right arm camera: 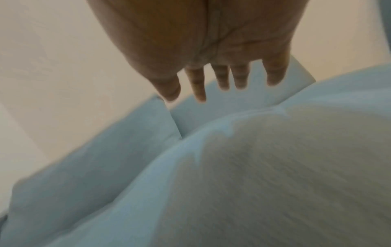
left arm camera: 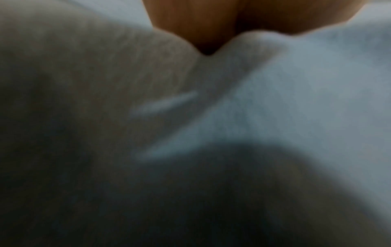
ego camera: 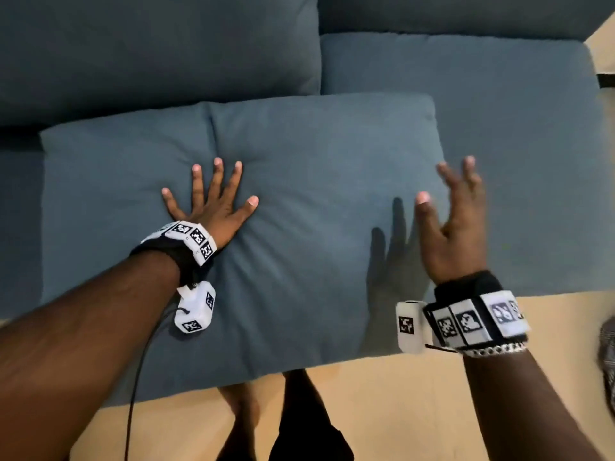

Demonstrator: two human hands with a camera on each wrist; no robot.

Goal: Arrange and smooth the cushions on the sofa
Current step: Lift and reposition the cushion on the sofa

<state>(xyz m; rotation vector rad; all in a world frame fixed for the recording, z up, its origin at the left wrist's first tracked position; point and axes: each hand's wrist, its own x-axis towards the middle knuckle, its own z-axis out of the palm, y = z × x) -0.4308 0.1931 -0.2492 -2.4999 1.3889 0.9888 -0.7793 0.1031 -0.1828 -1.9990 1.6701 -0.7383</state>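
A large blue-grey cushion (ego camera: 299, 227) lies flat across the sofa seat (ego camera: 515, 144), its near edge hanging over the front. My left hand (ego camera: 213, 197) presses flat on its left half with fingers spread, denting the fabric. My right hand (ego camera: 449, 207) hovers above the cushion's right edge, fingers straight and spread, casting a shadow on the fabric. In the right wrist view the right hand (right arm camera: 220, 63) is open in the air above the cushion (right arm camera: 264, 175). The left wrist view is blurred, showing only my palm's heel (left arm camera: 232, 25) sunk into the cushion fabric (left arm camera: 296, 100).
A back cushion (ego camera: 149, 51) stands against the sofa back at the upper left, another (ego camera: 466, 11) at the upper right. Wooden floor (ego camera: 416, 394) runs in front of the sofa, where the person's legs (ego camera: 299, 427) stand. A patterned thing (ego camera: 607, 361) shows at the right edge.
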